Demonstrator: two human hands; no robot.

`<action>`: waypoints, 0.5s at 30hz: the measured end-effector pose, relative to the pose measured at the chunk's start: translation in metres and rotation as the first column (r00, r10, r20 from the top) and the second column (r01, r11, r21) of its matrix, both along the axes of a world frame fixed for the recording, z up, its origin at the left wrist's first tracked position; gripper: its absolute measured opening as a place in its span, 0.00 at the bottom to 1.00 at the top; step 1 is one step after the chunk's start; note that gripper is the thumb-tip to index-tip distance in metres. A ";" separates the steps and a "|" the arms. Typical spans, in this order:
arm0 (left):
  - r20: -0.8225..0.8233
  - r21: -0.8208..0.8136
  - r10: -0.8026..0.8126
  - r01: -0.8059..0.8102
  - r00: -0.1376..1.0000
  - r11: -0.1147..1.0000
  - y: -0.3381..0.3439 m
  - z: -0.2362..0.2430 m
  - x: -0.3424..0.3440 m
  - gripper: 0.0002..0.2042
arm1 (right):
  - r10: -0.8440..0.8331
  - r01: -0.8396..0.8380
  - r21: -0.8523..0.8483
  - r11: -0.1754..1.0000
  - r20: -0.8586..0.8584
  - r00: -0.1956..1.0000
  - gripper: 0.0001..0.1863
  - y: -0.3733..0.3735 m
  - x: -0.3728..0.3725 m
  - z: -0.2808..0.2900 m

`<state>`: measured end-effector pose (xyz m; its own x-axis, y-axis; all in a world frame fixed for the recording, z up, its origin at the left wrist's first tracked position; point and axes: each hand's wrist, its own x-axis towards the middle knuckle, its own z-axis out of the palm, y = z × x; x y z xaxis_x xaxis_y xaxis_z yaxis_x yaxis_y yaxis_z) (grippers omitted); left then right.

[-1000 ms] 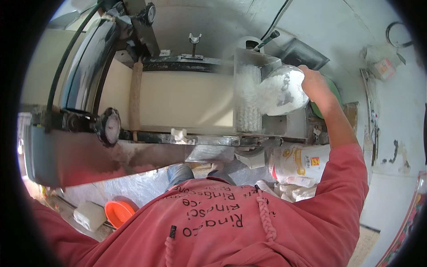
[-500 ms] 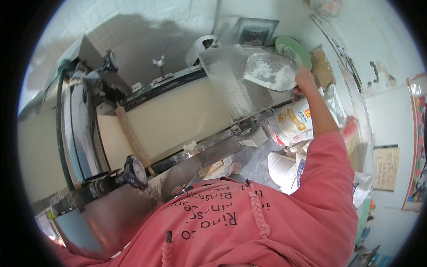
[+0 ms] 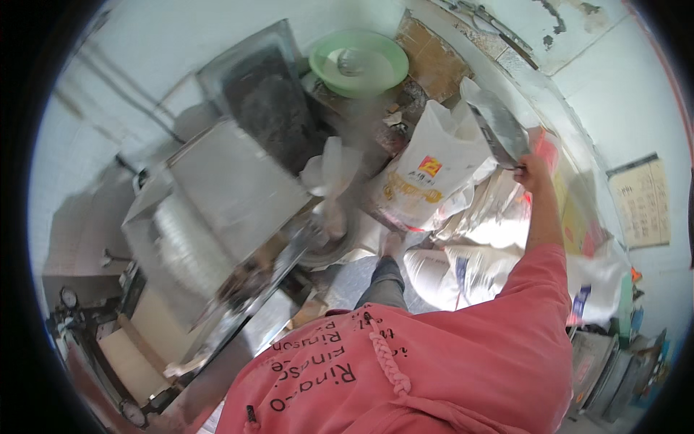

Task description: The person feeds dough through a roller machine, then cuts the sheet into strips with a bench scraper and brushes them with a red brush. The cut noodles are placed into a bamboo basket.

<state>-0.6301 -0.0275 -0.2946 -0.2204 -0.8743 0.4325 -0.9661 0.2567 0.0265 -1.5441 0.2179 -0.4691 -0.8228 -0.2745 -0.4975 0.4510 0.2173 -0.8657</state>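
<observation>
My right hand [image 3: 531, 172] is closed on a metal scoop [image 3: 499, 130], held tilted at arm's length on the right, over the edge of an open white plastic sack [image 3: 419, 173] with yellow and red print. Whether powder is in the scoop I cannot tell. My left hand is out of view. On the left stands the machine's metal hopper box [image 3: 231, 188], beside a rolling machine with dials and a pale belt [image 3: 163, 325].
A green basin [image 3: 394, 69] and a dark tray [image 3: 253, 79] sit at the back. More white sacks [image 3: 430, 278] lie on the floor near my foot [image 3: 390, 246]. A tiled wall with a paper sheet [image 3: 640, 202] is at the right; stacked boards [image 3: 600, 376] stand below it.
My view has swung right. The scoop, earlier tipped with white powder at the hopper, has moved away from it to the sacks on the right.
</observation>
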 end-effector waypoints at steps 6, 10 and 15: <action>-0.239 0.560 0.440 -0.248 0.865 0.791 -0.021 -0.168 -0.281 0.32 | 0.275 -0.157 0.594 0.789 -0.112 0.955 0.09 0.019 -0.272 -0.152; 0.194 0.343 0.670 -0.689 0.717 0.638 -0.045 -0.188 -0.294 0.33 | 0.720 -0.326 0.942 0.085 0.168 0.674 0.12 -0.017 -0.350 -0.290; 0.308 0.254 0.686 -0.752 0.659 0.608 -0.042 -0.176 -0.266 0.31 | 0.628 -0.302 0.945 0.128 0.159 0.762 0.13 -0.070 -0.347 -0.456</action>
